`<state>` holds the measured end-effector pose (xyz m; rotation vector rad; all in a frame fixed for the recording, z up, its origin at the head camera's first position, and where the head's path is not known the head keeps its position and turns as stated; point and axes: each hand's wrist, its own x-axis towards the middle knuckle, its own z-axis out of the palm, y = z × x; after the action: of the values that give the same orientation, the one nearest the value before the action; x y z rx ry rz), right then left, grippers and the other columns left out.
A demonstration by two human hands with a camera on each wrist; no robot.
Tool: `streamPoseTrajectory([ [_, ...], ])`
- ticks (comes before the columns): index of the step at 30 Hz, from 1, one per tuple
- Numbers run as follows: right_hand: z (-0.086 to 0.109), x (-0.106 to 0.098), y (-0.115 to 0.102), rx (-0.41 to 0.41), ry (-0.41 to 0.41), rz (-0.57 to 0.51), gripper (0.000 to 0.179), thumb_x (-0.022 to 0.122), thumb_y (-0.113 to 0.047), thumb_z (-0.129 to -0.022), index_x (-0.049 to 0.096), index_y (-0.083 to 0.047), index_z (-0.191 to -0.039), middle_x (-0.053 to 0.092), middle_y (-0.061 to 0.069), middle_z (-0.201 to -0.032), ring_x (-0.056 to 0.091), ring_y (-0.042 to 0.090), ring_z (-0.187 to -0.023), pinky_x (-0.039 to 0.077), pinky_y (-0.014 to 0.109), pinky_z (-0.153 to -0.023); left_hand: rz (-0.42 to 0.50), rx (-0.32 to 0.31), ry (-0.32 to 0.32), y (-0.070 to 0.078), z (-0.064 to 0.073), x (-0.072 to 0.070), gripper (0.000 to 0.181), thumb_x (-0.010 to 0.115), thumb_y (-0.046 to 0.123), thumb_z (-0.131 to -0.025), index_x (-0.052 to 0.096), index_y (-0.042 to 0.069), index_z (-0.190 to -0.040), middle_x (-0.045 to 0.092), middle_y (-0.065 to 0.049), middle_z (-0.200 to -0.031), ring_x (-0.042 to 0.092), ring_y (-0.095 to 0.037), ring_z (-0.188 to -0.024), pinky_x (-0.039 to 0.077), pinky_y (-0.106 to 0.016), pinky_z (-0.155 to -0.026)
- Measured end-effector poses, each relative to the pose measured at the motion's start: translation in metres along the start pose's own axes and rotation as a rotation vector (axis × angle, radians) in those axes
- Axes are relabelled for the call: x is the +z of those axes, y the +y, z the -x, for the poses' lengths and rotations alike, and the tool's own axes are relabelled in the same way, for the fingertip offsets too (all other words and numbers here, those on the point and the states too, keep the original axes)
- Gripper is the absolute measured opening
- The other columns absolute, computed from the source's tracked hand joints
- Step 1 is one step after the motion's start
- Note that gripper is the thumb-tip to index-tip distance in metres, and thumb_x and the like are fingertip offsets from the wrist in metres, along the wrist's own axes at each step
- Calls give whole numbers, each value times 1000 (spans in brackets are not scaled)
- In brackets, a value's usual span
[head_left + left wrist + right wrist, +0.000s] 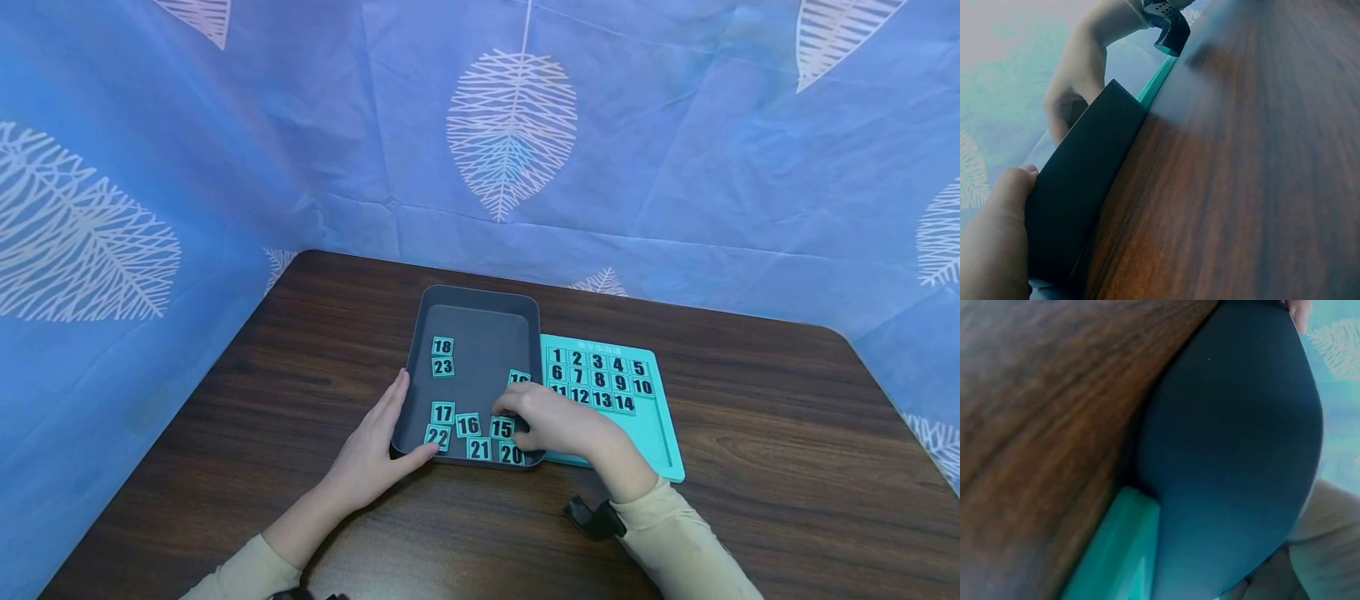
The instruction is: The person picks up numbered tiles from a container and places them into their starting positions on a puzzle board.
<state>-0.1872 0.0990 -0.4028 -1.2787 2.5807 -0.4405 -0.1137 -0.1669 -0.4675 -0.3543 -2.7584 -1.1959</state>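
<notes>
A dark grey tray [478,329] holds several teal number tiles, among them 18, 23, 17, 16, 22, 21 and 20. My left hand [371,454] holds the tray's near left corner, its fingers along the left wall and the thumb over the near rim. Inside the tray, my right hand [558,421] reaches from the right and pinches the number 15 tile [502,428] between thumb and forefinger; whether it is lifted cannot be told. Another tile [519,377] is partly hidden behind that hand. The right wrist view shows mainly the tray's outer wall [1229,437].
Against the tray's right side lies a teal number board [648,442] with tiles 1 to 14 in rows, partly covered by the right forearm. Both stand on a dark wooden table [787,433]. A blue leaf-patterned cloth [660,150] hangs behind.
</notes>
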Motion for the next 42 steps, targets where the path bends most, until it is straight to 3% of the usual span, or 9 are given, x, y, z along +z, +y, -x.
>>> streamPoseTrajectory([
  [5,0,4,1,-20,57,14,29,64,-6,-88,65,-4,-117,62,6,-113,57,20,-105,50,33,-84,-9,5,0,0,-1,0,96,64,55,-86,6,20,-155,10,-4,-160,16,-29,-143,28,-58,-104],
  [10,-1,5,-2,-9,60,41,32,69,-17,-88,66,-5,-118,62,5,-112,57,19,-106,50,32,-84,-10,2,2,0,-1,0,97,64,55,-85,7,20,-155,10,-4,-160,16,-29,-143,28,-59,-104],
  [30,-4,8,-4,10,77,81,31,70,-18,-87,67,-4,-115,62,7,-111,58,22,-104,50,35,-83,1,-15,-4,1,0,0,97,64,56,-85,7,21,-155,10,-3,-160,16,-28,-143,27,-59,-105],
  [36,4,-4,-3,-44,206,137,27,71,-14,-85,67,-3,-109,62,7,-104,57,20,-94,51,31,-76,-9,-15,-4,0,-1,1,97,63,57,-85,7,20,-155,9,-4,-160,16,-29,-143,27,-60,-104],
  [42,29,-25,12,-60,378,187,31,76,-11,-80,68,-2,-108,63,7,-103,59,19,-93,52,31,-74,-5,-9,-1,0,-1,1,97,63,56,-85,7,21,-155,9,-4,-160,16,-29,-143,27,-59,-104],
])
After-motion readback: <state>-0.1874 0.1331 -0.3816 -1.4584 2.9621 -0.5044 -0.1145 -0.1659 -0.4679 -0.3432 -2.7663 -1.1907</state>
